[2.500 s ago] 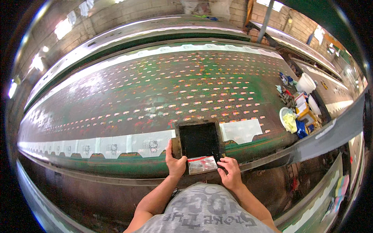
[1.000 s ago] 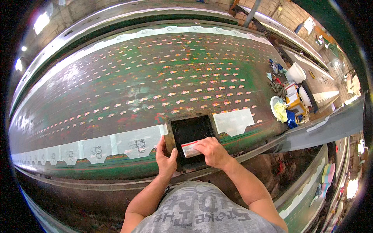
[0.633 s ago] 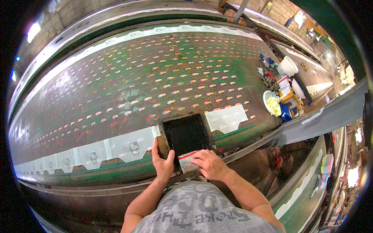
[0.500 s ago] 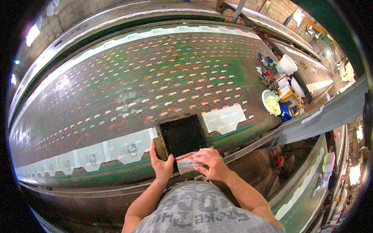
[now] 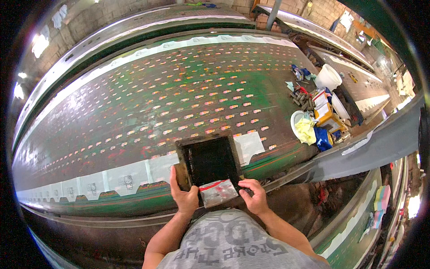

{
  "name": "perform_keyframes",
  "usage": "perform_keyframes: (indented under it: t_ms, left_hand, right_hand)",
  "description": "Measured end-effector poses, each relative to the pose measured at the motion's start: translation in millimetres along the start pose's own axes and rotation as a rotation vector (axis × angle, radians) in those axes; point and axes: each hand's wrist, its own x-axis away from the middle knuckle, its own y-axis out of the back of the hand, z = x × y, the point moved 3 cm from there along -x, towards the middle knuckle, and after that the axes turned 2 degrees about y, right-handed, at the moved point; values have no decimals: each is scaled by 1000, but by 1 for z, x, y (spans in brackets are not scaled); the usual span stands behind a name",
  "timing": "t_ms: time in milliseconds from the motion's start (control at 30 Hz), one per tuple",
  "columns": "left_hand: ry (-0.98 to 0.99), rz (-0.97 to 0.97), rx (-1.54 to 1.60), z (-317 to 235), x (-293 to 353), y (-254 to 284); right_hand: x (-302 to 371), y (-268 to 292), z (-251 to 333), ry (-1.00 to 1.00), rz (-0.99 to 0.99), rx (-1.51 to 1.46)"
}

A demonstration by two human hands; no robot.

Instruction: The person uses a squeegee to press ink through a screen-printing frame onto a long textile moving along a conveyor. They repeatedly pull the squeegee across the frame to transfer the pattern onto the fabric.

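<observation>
**Long print table (image 5: 273,85) in a block-walled shed; shiny piece between both hands at the near edge**

Far left: bright window light. Table surface is green-brown, dotted with rows of small orange-white marks. Along its near edge, from the left, a pale strip (image 5: 107,181) with printed cat figures runs up to the frame.

Left hand (image 5: 184,199) next: grasps the near left corner of the dark frame (image 5: 182,175), index finger along the outer side, thumb at the near edge.

Frame sits over the table edge, black panel (image 5: 212,159) inside. Shiny flat piece (image 5: 218,193), silvery with a red far edge, lies at the frame's near end, between the hands. Long axis left-right, right end a bit farther from the body. Left thumb is right by its left end; contact unclear. Right fingers sit slightly off its right end, so left is nearer.

Right hand (image 5: 255,197): fingers bent, pinching the frame's near right corner; not on the piece.

Farther right: short pale sheet (image 5: 248,148), bowl (image 5: 294,123) with yellow cloth (image 5: 306,131), box (image 5: 328,115), white bucket (image 5: 328,77).
</observation>
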Motion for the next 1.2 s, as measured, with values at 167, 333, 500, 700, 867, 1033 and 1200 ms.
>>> perform_keyframes:
  t_ms: [167, 333, 500, 700, 867, 1033, 1200]
  left_hand:
    - [74, 2, 112, 6, 18, -75]
    - [136, -7, 134, 8, 31, -114]
    - [131, -25, 118, 8, 31, -119]
    - [176, -25, 113, 1, 23, -123]
    - [161, -39, 117, 4, 23, -122]
    - [171, -54, 147, 2, 24, -124]
    - [154, -47, 142, 0, 24, -123]
  right_hand:
    - [-8, 62, -32, 45, -6, 109]
    - [-14, 92, -36, 345, 116, 248]
    - [-35, 91, -14, 551, 404, 314]
    - [-61, 84, -4, 711, 456, 378]
    - [-74, 73, -1, 724, 533, 396]
    - [-79, 71, 0, 698, 557, 378]
    - [-79, 67, -5, 666, 543, 360]
